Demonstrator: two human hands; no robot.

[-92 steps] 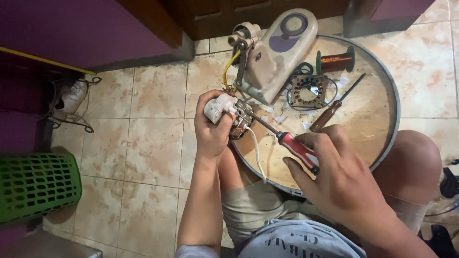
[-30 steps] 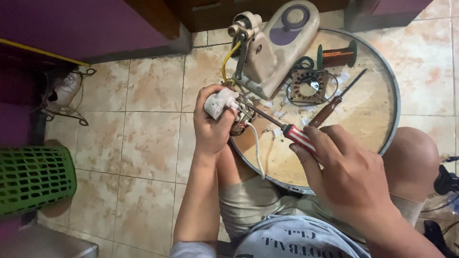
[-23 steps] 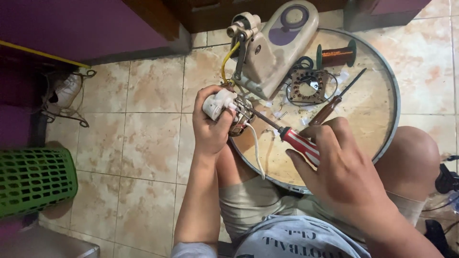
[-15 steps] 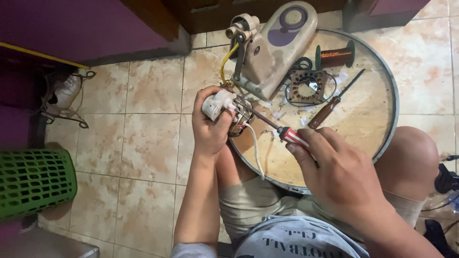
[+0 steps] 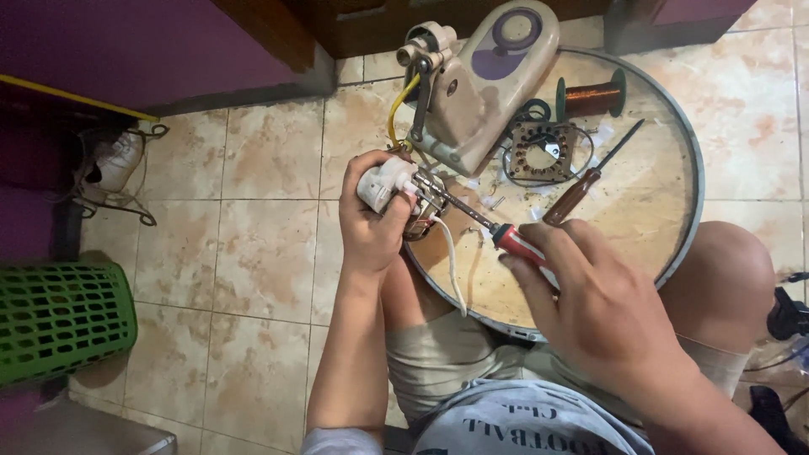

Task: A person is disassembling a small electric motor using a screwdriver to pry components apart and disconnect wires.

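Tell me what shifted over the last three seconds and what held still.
Little moved. The right hand slid up the red-handled screwdriver, covering more of its grip; the tip stays at the small white-and-metal motor part. The left hand still clasps that part. The brown-handled screwdriver, copper wire spool and cream fan housing lie unmoved on the round wooden tray.

The right hand (image 5: 602, 312) covers most of the red screwdriver (image 5: 506, 238) handle. The left hand (image 5: 371, 227) hides much of the white part (image 5: 383, 179); where the screwdriver tip meets it is too small to tell. The green basket (image 5: 59, 316) is cut off at the left edge.
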